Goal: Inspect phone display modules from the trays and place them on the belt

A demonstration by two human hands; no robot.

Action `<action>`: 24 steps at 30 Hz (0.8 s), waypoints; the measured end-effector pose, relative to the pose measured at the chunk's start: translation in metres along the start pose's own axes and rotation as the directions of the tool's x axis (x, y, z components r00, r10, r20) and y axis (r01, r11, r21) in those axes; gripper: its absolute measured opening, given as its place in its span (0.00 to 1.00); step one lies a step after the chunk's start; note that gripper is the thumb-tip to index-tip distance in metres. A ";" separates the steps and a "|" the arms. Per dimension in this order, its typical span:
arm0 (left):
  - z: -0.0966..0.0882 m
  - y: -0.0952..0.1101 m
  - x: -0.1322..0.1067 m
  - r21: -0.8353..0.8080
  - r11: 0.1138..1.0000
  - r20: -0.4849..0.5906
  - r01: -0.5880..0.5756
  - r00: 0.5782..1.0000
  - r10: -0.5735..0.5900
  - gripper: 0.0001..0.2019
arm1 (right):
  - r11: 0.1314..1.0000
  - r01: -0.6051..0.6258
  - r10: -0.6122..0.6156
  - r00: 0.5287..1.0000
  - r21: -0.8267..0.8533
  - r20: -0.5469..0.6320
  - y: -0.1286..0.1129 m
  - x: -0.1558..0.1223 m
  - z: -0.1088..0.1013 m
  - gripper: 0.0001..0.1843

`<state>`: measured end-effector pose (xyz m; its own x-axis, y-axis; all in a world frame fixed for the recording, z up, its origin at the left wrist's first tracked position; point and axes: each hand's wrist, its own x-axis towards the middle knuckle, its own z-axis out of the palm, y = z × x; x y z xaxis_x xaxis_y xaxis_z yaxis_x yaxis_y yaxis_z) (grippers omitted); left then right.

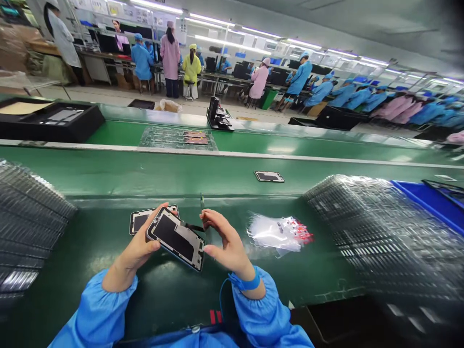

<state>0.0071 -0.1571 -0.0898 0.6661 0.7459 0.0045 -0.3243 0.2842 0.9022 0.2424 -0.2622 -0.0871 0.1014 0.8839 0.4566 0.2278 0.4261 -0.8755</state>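
My left hand (pixel 139 244) grips a smartphone screen panel (pixel 176 237), its black-and-silver inner side facing up, tilted above the green work surface. My right hand (pixel 228 241) is curled at the panel's right end, the thumb close to its edge. A thin dark strip (pixel 195 226) runs from the panel to my right fingertips, which seem to pinch it; whether it is a flex cable or a tool I cannot tell. A slim greenish tip (pixel 202 200) shows above those fingers. Partly hidden behind my left hand, a second screen panel (pixel 138 222) lies flat.
Clear films with red tabs (pixel 281 233) lie to the right. Stacks of clear plastic trays (pixel 25 227) stand left and right (pixel 377 227). Another panel (pixel 268 176) lies on the green belt ahead. A blue bin (pixel 431 203) is far right. Co-workers sit and stand beyond.
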 end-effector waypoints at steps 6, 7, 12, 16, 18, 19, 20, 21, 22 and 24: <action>0.001 0.002 -0.004 0.049 0.999 -0.010 0.009 1.000 -0.008 0.52 | 0.991 0.052 -0.033 0.989 -0.124 0.146 0.001 0.000 0.001 0.35; 0.001 0.002 -0.004 0.071 0.997 -0.012 0.009 1.000 -0.009 0.52 | 0.991 0.049 -0.029 0.988 -0.128 0.154 0.001 -0.001 0.001 0.34; 0.001 -0.007 -0.004 0.173 0.984 0.059 -0.043 0.998 0.034 0.51 | 0.987 0.050 -0.022 0.982 -0.150 0.186 0.003 -0.004 0.007 0.34; 0.004 -0.010 -0.003 0.184 0.982 0.046 -0.033 0.999 0.025 0.51 | 0.983 0.060 -0.022 0.977 -0.172 0.213 0.004 -0.006 0.011 0.35; 0.005 -0.009 -0.004 0.165 0.986 0.028 -0.027 0.999 0.023 0.51 | 0.983 0.053 -0.014 0.976 -0.174 0.217 0.005 -0.007 0.010 0.34; 0.005 -0.008 -0.004 0.150 0.988 0.025 -0.028 0.999 0.025 0.50 | 0.984 0.047 -0.009 0.977 -0.171 0.215 0.005 -0.007 0.008 0.34; 0.004 -0.007 -0.004 0.136 0.990 0.027 -0.030 0.999 0.026 0.50 | 0.985 0.041 -0.004 0.977 -0.167 0.214 0.005 -0.007 0.007 0.34; 0.004 -0.007 -0.004 0.124 0.992 0.032 -0.032 0.999 0.028 0.49 | 0.986 0.034 0.002 0.977 -0.164 0.214 0.005 -0.007 0.006 0.33; 0.003 -0.006 -0.004 0.119 0.992 0.037 -0.036 0.999 0.031 0.49 | 0.986 0.031 0.005 0.976 -0.161 0.216 0.005 -0.007 0.005 0.33; 0.003 -0.007 -0.004 0.133 0.990 0.043 -0.043 0.998 0.038 0.49 | 0.986 0.028 0.008 0.975 -0.162 0.221 0.005 -0.008 0.005 0.33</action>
<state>0.0085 -0.1643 -0.0951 0.6818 0.7293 0.0570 -0.2607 0.1695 0.9504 0.2384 -0.2658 -0.0958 -0.1132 0.9081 0.4031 0.3845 0.4142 -0.8250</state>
